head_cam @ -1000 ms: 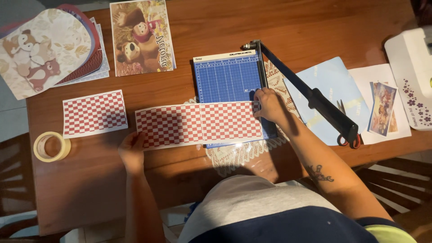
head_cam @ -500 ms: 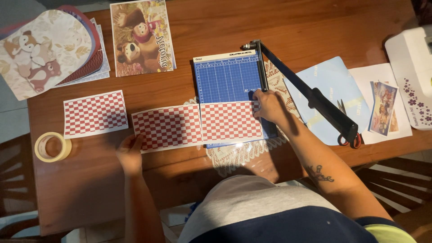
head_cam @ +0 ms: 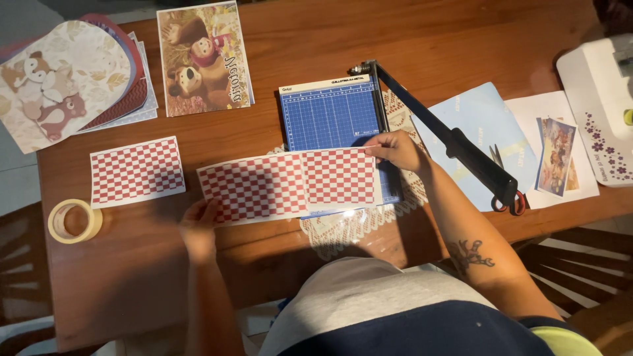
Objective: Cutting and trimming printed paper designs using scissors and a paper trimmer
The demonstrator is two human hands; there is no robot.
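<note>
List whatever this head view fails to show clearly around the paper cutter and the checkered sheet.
- Left hand: motion-blurred at the checkered sheet edge; its grip cannot be made out.
- Paper cutter base: front part hidden under the sheet and the right hand.
- Scissors: mostly covered by the cutter's raised blade arm.
- White machine: cut off by the right frame edge.

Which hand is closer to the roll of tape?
Left. The left hand holds the checkered sheet's near corner, right of the tape roll; the right hand is farther, at the paper cutter.
</note>
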